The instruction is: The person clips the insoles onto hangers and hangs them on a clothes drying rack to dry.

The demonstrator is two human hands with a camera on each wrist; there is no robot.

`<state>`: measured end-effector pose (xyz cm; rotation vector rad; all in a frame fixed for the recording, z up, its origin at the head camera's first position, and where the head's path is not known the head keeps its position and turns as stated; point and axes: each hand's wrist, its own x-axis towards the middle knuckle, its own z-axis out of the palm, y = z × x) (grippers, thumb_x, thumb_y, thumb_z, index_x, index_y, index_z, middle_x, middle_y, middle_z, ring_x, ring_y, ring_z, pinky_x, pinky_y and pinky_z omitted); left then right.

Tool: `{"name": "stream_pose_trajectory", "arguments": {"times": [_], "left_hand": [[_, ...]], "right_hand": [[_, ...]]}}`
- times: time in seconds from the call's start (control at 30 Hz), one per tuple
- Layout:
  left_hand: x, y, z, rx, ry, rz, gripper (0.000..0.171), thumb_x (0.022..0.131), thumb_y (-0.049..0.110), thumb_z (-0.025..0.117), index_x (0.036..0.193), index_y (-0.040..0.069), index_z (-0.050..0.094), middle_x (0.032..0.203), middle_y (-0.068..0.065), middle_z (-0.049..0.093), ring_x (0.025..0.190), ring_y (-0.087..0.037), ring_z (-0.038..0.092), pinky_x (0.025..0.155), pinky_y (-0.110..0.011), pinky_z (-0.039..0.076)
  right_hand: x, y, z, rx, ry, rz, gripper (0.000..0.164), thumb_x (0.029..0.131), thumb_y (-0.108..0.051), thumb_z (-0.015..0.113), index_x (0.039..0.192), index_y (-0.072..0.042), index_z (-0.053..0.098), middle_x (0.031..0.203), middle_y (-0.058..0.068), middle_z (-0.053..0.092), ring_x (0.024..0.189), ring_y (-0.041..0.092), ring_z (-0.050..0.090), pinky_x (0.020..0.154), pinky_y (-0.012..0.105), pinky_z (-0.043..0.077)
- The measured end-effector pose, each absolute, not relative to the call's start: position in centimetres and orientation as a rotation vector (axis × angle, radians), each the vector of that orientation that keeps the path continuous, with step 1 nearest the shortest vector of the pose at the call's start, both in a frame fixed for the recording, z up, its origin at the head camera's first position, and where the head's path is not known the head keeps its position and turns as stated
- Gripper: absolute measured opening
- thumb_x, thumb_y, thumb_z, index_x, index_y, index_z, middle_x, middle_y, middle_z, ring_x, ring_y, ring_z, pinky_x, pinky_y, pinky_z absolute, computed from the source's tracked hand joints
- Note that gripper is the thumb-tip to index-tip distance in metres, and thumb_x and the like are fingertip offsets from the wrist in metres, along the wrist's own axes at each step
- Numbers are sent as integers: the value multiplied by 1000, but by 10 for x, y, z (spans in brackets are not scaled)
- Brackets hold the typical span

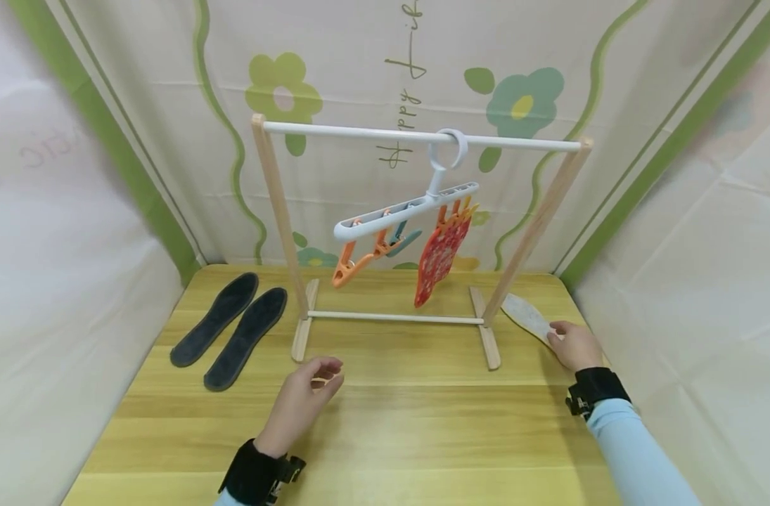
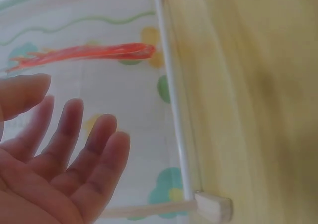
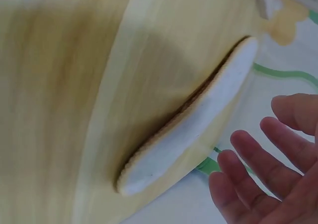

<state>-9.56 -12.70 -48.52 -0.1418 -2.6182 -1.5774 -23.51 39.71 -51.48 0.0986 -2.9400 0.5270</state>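
Observation:
Beside a pale insole (image 1: 525, 316) with a tan edge, my right hand (image 1: 576, 346) hovers with loosely bent fingers. The right wrist view shows a gap between those fingers and the insole (image 3: 191, 127). My left hand (image 1: 304, 399) is held over the table in front of the rack (image 1: 275, 204), its fingers relaxed around nothing. A grey-blue clip hanger (image 1: 391, 216) hooks over the rack's top bar. From its right-end clips hangs a red patterned flat piece (image 1: 444, 256), seen nearly edge-on in the left wrist view. Orange clips (image 1: 349, 267) and a teal clip (image 1: 402, 242) dangle beside it.
Two dark insoles (image 1: 245, 339) lie side by side on the table's left. The rack's wooden feet (image 1: 484, 329) stand on the wood-grain table (image 1: 422, 429), joined by a low white bar (image 1: 394, 318). White fabric walls (image 1: 695, 281) enclose the table at the back and sides.

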Motion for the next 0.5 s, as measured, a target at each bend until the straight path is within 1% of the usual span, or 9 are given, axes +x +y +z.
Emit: {"name": "stream_pose_trajectory", "arguments": {"times": [0.17, 0.37, 0.5], "left_hand": [[-83, -126, -493, -116, -2662, -1559, 21, 91, 10, 73, 111, 13, 68, 109, -3, 68, 97, -18, 62, 86, -44, 54], [-69, -126, -502, -79, -2697, -1577, 20, 91, 13, 73, 111, 13, 69, 110, -5, 68, 97, -18, 62, 85, -44, 54], [-63, -126, -507, -72, -2695, -1574, 19, 91, 14, 73, 110, 13, 69, 109, -5, 69, 96, -17, 62, 84, -43, 54]], "right_hand": [[-253, 393, -520, 154, -2986, 409, 37, 95, -15, 62, 120, 12, 62, 113, 35, 63, 101, 54, 58, 86, 63, 46], [-272, 379, -525, 239, -3008, 355, 44, 96, -15, 62, 126, 16, 56, 120, 40, 56, 108, 57, 54, 92, 64, 43], [-283, 376, -532, 303, -3029, 271, 45, 98, -15, 58, 130, 16, 52, 124, 41, 52, 110, 56, 53, 94, 63, 42]]}}
